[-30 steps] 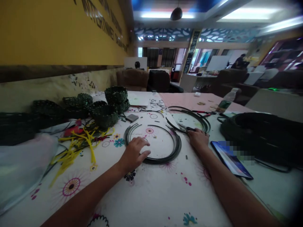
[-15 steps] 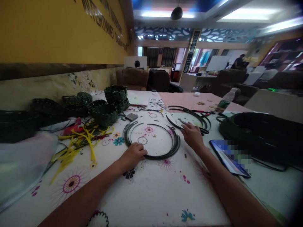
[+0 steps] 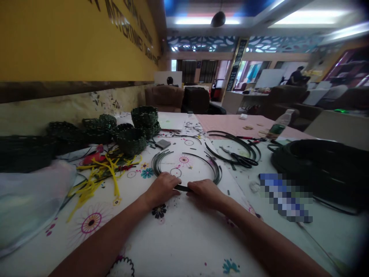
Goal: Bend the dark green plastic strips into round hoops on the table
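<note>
Strips of dark green plastic [image 3: 198, 158] are lying in a loose hoop on the white floral cloth of the counter [image 3: 184, 238], and both hands are grasping the hoop's near edge. The left hand [image 3: 162, 189] is clenching over the strips with its fingers curled, while the right hand [image 3: 206, 192] is closing in from the other side, its fingertips [image 3: 192, 187] pinching the same edge just beside the left hand. Only a short length of strip is showing between them.

Just behind the hoop, a small grey box [image 3: 163, 144] is lying on the cloth. Off to the right, a second coil of dark strips [image 3: 230, 141] is lying with black-handled scissors [image 3: 240, 161] on top of it. Farther right, a large heap of coiled dark strip [image 3: 314, 165] is sitting beside a pixelated, unreadable object [image 3: 285, 198]. On the left, dark green woven baskets [image 3: 138, 141] are standing in a cluster near a tangle of yellow strips [image 3: 100, 173] and a translucent plastic bag [image 3: 34, 204]. A plastic water bottle [image 3: 279, 124] is standing near the far pink cloth [image 3: 230, 125].
</note>
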`<state>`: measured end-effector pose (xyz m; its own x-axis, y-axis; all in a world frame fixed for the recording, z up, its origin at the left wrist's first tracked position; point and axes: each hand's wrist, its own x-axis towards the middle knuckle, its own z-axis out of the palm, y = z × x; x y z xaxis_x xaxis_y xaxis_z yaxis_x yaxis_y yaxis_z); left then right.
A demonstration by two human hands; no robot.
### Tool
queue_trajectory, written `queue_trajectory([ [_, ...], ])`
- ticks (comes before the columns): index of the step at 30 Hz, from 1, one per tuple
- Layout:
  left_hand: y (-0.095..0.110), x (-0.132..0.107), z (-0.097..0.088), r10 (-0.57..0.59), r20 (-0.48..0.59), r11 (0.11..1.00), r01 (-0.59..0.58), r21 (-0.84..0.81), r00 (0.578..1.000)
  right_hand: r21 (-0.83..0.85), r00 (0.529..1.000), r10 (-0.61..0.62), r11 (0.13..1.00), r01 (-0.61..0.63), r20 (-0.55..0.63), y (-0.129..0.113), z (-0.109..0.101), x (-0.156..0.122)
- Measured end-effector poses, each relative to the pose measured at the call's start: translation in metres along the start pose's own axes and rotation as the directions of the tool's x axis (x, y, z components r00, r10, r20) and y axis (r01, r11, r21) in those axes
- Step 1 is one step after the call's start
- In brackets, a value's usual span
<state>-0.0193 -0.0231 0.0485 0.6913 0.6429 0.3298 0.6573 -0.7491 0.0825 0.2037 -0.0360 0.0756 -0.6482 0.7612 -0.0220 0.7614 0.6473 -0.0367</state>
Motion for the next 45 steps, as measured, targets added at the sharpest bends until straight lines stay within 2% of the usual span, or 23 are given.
queue_trajectory([
  [6,-0.012,-0.001,0.002,-0.067,-0.026,0.994,0.069,0.087,0.997,-0.03,0.999,-0.021,0.999,0.02,-0.032,0.007,-0.006,-0.006],
  [9,-0.012,-0.003,-0.002,-0.162,-0.167,0.985,0.169,0.031,0.973,-0.054,0.995,0.011,0.998,-0.017,-0.102,0.006,-0.004,-0.006],
  [11,-0.012,-0.004,-0.005,-0.277,-0.327,0.961,0.265,-0.08,0.903,-0.064,0.985,0.035,0.997,-0.046,-0.171,0.006,-0.002,-0.006],
  [13,-0.013,-0.004,-0.008,-0.439,-0.464,0.896,0.34,-0.284,0.77,-0.071,0.967,0.057,0.994,-0.077,-0.249,0.008,-0.001,-0.006],
  [14,-0.014,-0.004,-0.008,-0.542,-0.482,0.831,0.353,-0.43,0.689,-0.075,0.954,0.058,0.994,-0.084,-0.294,0.009,0.0,-0.007],
  [15,-0.013,-0.003,-0.009,-0.655,-0.443,0.724,0.341,-0.599,0.612,-0.079,0.939,0.053,0.993,-0.085,-0.338,0.01,0.001,-0.007],
  [16,-0.012,-0.002,-0.009,-0.755,-0.335,0.564,0.297,-0.77,0.564,-0.085,0.925,0.04,0.993,-0.078,-0.377,0.01,0.001,-0.008],
  [17,-0.01,0.0,-0.009,-0.814,-0.169,0.347,0.231,-0.909,0.556,-0.093,0.914,0.021,0.994,-0.064,-0.405,0.01,0.002,-0.008],
  [18,-0.008,0.002,-0.01,-0.813,0.015,0.096,0.159,-0.983,0.581,-0.104,0.909,-0.005,0.994,-0.042,-0.418,0.009,0.003,-0.008],
  [19,-0.004,0.003,-0.011,-0.764,0.165,-0.142,0.088,-0.986,0.623,-0.117,0.91,-0.036,0.993,-0.014,-0.414,0.006,0.004,-0.008],
  [20,-0.001,0.004,-0.012,-0.704,0.26,-0.328,0.022,-0.945,0.661,-0.132,0.917,-0.068,0.991,0.016,-0.394,0.003,0.005,-0.008],
  [21,0.002,0.005,-0.014,-0.667,0.306,-0.448,-0.038,-0.893,0.679,-0.145,0.927,-0.099,0.988,0.049,-0.362,0.0,0.006,-0.007],
  [23,0.006,0.006,-0.018,-0.659,0.332,-0.545,-0.125,-0.829,0.675,-0.16,0.947,-0.15,0.981,0.107,-0.285,-0.007,0.008,-0.004],
  [25,0.006,0.005,-0.022,-0.647,0.325,-0.571,-0.155,-0.806,0.689,-0.162,0.96,-0.176,0.976,0.143,-0.216,-0.012,0.01,-0.001],
  [28,0.003,0.003,-0.027,-0.586,0.299,-0.596,-0.15,-0.789,0.753,-0.166,0.973,-0.176,0.974,0.152,-0.146,-0.012,0.01,0.002],
  [29,0.002,0.003,-0.029,-0.578,0.291,-0.593,-0.147,-0.792,0.762,-0.169,0.978,-0.164,0.975,0.141,-0.129,-0.01,0.01,0.002],
  [33,-0.004,0.0,-0.036,-0.599,0.226,-0.511,-0.149,-0.846,0.768,-0.186,0.985,-0.132,0.976,0.11,-0.109,0.005,0.008,0.004],
  [36,-0.01,-0.002,-0.043,-0.635,0.15,-0.437,-0.192,-0.879,0.758,-0.227,0.97,-0.136,0.97,0.088,-0.203,0.021,0.01,0.006],
  [38,-0.013,-0.003,-0.045,-0.67,0.113,-0.399,-0.228,-0.888,0.734,-0.227,0.953,-0.112,0.973,0.047,-0.282,0.031,0.012,0.007],
  [42,-0.017,-0.003,-0.045,-0.722,0.099,-0.344,-0.232,-0.91,0.685,-0.119,0.928,-0.11,0.99,0.072,-0.356,0.046,0.017,0.004],
  [44,-0.015,-0.003,-0.044,-0.732,0.098,-0.322,-0.216,-0.922,0.674,-0.071,0.897,-0.112,0.993,0.09,-0.428,0.05,0.016,0.0],
  [45,-0.014,-0.003,-0.044,-0.736,0.092,-0.311,-0.214,-0.926,0.671,-0.047,0.866,-0.079,0.997,0.064,-0.494,0.052,0.015,-0.002],
])
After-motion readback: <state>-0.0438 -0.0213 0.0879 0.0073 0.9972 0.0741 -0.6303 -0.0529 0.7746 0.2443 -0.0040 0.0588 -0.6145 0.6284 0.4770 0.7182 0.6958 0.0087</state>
